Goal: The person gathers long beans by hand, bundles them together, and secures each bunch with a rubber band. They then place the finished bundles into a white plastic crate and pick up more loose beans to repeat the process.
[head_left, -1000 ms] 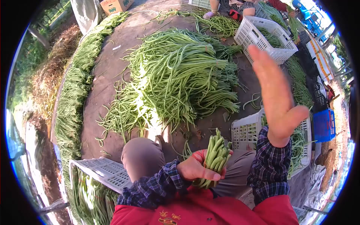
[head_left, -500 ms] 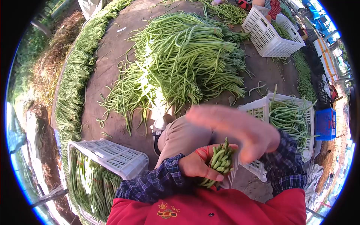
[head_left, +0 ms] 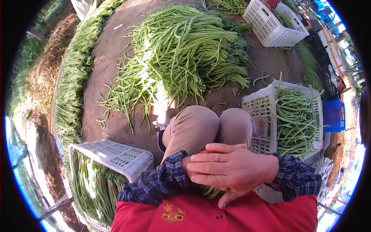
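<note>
My right hand (head_left: pixel 232 170) lies across my left hand (head_left: pixel 186 164) close to my chest, fingers pointing left and thumb tucked underneath. It covers nearly all of the left hand and the bundle of long green beans (head_left: pixel 210 191) that the left hand grips; only a sliver of bean ends shows below the right palm. Whether the right hand grips anything is hidden. Both arms wear plaid sleeves over a red top. My bent knees (head_left: pixel 201 127) are just beyond the hands.
A big pile of long beans (head_left: pixel 185 50) lies on the ground ahead. A white crate (head_left: pixel 255 104) with beans stands at my right, another (head_left: pixel 112 152) at my lower left, a third (head_left: pixel 266 27) far right. A blue crate (head_left: pixel 334 121) sits beyond.
My right hand came down from raised and open in the air to rest over my left hand and the bean bundle, hiding them. The view tilted down a little.
</note>
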### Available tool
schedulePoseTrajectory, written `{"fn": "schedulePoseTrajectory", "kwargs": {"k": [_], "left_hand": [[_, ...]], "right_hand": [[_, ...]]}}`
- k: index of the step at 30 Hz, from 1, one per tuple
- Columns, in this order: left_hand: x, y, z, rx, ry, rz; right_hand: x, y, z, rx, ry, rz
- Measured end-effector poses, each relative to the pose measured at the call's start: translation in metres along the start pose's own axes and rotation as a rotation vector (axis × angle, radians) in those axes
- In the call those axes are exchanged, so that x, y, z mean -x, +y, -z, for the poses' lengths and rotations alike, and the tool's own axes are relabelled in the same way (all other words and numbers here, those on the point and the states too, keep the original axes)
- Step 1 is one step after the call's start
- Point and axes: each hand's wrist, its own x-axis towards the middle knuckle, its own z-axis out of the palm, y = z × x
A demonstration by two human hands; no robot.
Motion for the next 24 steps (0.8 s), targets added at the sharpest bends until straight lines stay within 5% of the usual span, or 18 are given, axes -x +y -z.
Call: {"fn": "schedulePoseTrajectory", "kwargs": {"k": [2,4,6,7,8,10,11,13,17,19,22,24], "left_hand": [[-0.001,0.003,-0.006,0.276,-0.034,0.307],[-0.010,0.011,0.001,0.304,0.006,0.378],[-0.020,0.025,0.006,0.311,0.040,0.448],[-0.023,0.031,0.006,0.694,0.166,0.580],[-0.024,0.033,0.008,1.072,0.297,0.698],[-0.022,0.028,0.013,1.016,0.313,0.648],[-0.023,0.027,0.014,0.865,0.411,0.624],[-0.025,0.028,0.014,0.754,0.546,0.562],[-0.041,0.035,0.008,0.571,0.637,0.544],[-0.046,0.041,0.008,0.489,0.622,0.542],[-0.050,0.046,0.013,0.441,0.590,0.528],[-0.053,0.049,0.018,0.320,0.515,0.305]], "right_hand": [[0.013,0.004,0.007,0.009,0.014,-0.108],[0.023,0.001,0.009,-0.002,0.038,-0.229],[0.030,-0.001,0.009,-0.248,0.395,-0.155],[0.041,0.003,-0.002,-0.386,0.642,-0.080],[0.055,0.002,-0.012,-0.386,0.643,-0.080],[0.077,-0.005,-0.030,-0.468,0.990,-0.237],[0.076,-0.012,-0.041,-0.466,0.986,-0.229],[0.064,-0.026,-0.061,-0.651,0.766,-0.773],[0.028,-0.025,-0.065,-0.581,0.708,-0.802],[0.024,-0.018,-0.059,-0.901,0.560,-0.974],[0.029,-0.014,-0.065,-0.759,0.629,-0.793],[0.031,-0.020,-0.064,-0.863,0.763,-0.738]]}}
